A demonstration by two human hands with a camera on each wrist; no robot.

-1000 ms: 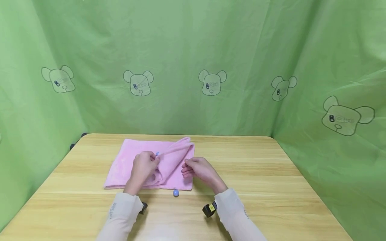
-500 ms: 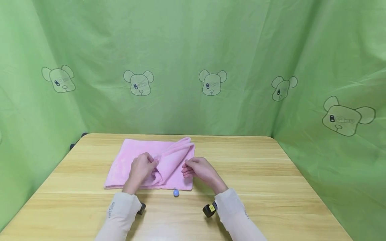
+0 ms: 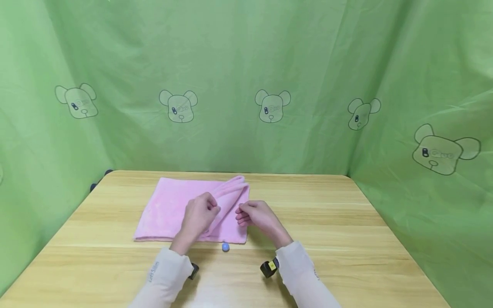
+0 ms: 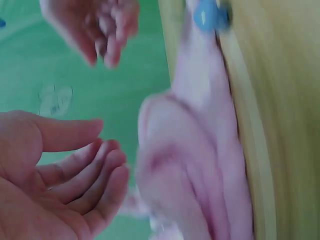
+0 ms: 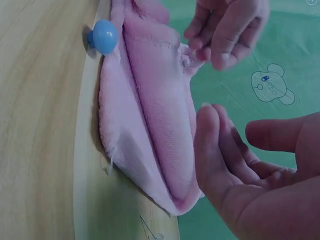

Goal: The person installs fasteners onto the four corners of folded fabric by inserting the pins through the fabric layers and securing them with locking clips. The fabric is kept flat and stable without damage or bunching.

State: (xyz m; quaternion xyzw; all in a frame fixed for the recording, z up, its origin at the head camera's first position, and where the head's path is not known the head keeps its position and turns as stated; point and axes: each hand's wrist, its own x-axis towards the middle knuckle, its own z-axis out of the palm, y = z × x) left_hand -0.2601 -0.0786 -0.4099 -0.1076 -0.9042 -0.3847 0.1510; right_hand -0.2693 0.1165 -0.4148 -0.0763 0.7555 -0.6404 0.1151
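A folded pink plush cloth [image 3: 165, 209] lies on the table, its right part turned over in a raised diagonal fold. My left hand [image 3: 198, 216] hovers over the fold, fingers loosely bent and thumb apart from them with nothing between, as the left wrist view shows. To the right of the fold, my right hand [image 3: 262, 217] hangs near the cloth's right edge, relaxed, a gap between thumb and fingers. By the front edge of the cloth sits a blue mushroom-shaped knob [image 5: 105, 37]. A small shiny clear thing [image 5: 186, 62] shows on the cloth, close to my left fingers.
The wooden table [image 3: 327, 226] carries the cloth towards its back left. Green curtains [image 3: 231, 141] with bear-head drawings stand behind and at both sides. A black camera [image 3: 268, 268] sits at my right wrist, another [image 3: 194, 271] at my left.
My left hand has come away from the fold's left side and moved right, over the fold. The blue spot beside its fingertips is now out of sight. The right hand has hardly moved.
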